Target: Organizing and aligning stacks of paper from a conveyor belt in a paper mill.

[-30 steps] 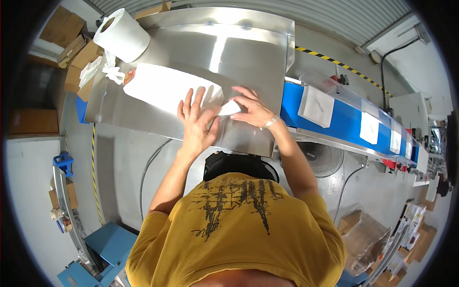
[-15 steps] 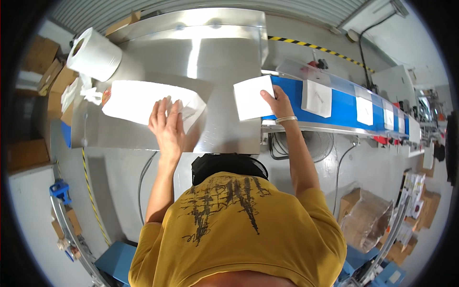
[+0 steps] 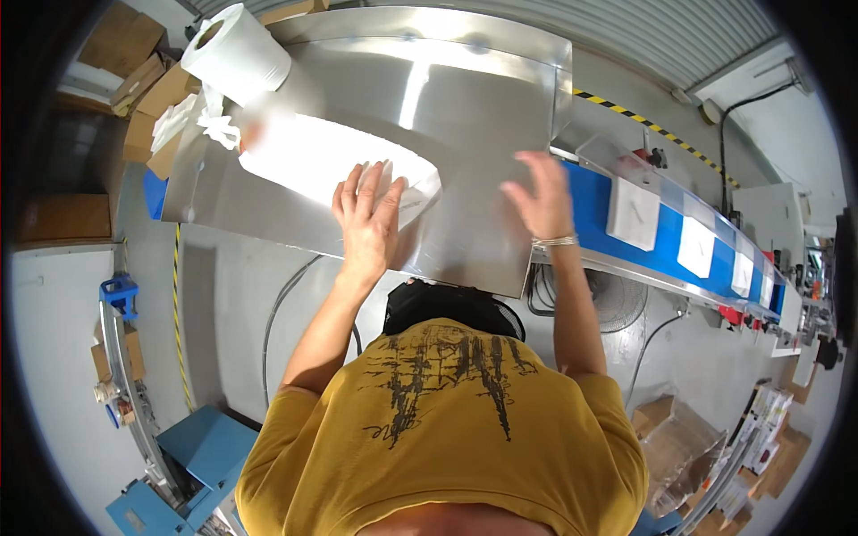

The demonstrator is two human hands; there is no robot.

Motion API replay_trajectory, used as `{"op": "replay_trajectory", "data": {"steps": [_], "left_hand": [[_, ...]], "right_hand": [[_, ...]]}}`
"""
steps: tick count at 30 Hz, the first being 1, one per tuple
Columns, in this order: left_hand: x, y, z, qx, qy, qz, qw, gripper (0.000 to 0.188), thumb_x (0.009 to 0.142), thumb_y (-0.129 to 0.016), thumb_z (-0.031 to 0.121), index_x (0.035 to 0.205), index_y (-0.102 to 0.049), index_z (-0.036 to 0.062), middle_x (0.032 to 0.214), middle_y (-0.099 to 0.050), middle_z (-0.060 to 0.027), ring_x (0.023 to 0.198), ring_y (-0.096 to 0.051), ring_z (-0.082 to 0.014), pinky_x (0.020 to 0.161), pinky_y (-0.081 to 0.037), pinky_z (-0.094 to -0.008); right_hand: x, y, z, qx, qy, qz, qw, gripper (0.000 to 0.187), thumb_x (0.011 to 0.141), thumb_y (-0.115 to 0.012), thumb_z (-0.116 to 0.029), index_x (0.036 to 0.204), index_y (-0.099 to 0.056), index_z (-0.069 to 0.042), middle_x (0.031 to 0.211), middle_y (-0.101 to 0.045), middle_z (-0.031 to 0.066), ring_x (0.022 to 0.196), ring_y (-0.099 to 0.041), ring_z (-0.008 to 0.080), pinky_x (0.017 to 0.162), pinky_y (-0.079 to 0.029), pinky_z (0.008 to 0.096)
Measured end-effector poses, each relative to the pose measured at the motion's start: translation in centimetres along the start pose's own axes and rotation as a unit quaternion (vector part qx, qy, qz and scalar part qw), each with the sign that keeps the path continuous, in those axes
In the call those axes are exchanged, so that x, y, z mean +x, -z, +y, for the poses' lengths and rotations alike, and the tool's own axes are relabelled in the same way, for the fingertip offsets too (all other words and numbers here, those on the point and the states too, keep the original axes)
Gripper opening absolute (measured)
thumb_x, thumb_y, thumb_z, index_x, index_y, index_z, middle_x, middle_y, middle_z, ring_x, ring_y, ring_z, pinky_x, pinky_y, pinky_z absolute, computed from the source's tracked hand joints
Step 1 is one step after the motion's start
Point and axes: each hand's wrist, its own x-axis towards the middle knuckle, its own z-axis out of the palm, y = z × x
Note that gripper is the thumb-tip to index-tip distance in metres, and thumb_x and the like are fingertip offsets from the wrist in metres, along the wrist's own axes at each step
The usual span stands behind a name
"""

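Left hand (image 3: 368, 219): flat, fingers spread, pressing on the white sheet stack (image 3: 331, 161) lying toward the left end of the steel worktop (image 3: 465, 107). Right hand (image 3: 539, 195): open, empty, blurred, over the worktop's right edge beside the blue conveyor (image 3: 666, 250).

white sheet stack (image 3: 326, 161), silver table (image 3: 465, 98), blue belt (image 3: 661, 255), perhaps white packets (image 3: 633, 213).

This is a factory packing line. A stainless steel table (image 3: 465, 116) feeds a blue conveyor belt (image 3: 666, 255) carrying white packets (image 3: 633, 213) in a row. Yellow-and-black hazard tape (image 3: 643, 121) marks the grey concrete floor, cardboard boxes (image 3: 125, 45) are stacked along the wall, and a large industrial paper roll (image 3: 237, 54) stands on the table.
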Motion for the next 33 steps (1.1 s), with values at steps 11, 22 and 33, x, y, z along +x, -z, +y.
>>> {"op": "replay_trajectory", "data": {"steps": [11, 22, 33], "left_hand": [[1.3, 1.2, 0.0, -0.056, 0.097, 0.005, 0.994, 0.031, 0.081, -0.064, 0.005, 0.111, -0.066, 0.0121, 0.136, -0.047, -0.0133, 0.13, -0.035, -0.0397, 0.105, -0.024, -0.055], [0.3, 0.9, -1.2, -0.039, 0.044, -0.02, 0.998, 0.027, 0.08, -0.065, 0.003, 0.106, -0.068, 0.0125, 0.134, -0.049, -0.0124, 0.129, -0.038, -0.0378, 0.105, -0.026, -0.0524], [1.6, 1.8, -2.2, -0.039, 0.076, -0.019, 0.996, 0.034, 0.083, -0.066, 0.012, 0.117, -0.063, 0.0115, 0.142, -0.041, -0.015, 0.133, -0.033, -0.037, 0.108, -0.024, -0.0494]], "right_hand": [[-0.9, -5.0, -1.4, 0.471, -0.229, -0.158, 0.837, 0.036, 0.087, -0.066, -0.008, 0.12, -0.053, -0.001, 0.111, -0.061, 0.0081, 0.097, -0.056, 0.0117, 0.087, -0.047, 0.0281], [-3.9, 3.3, 8.1, -0.323, -0.192, 0.174, 0.91, 0.05, 0.074, -0.077, -0.027, 0.116, -0.058, -0.006, 0.106, -0.062, 0.0178, 0.098, -0.058, 0.0361, 0.086, -0.046, 0.0426], [0.2, -7.6, -2.7, 0.318, -0.045, -0.12, 0.939, 0.039, 0.084, -0.07, -0.024, 0.111, -0.053, -0.003, 0.115, -0.058, 0.0133, 0.1, -0.058, 0.027, 0.085, -0.047, 0.0345]]}}
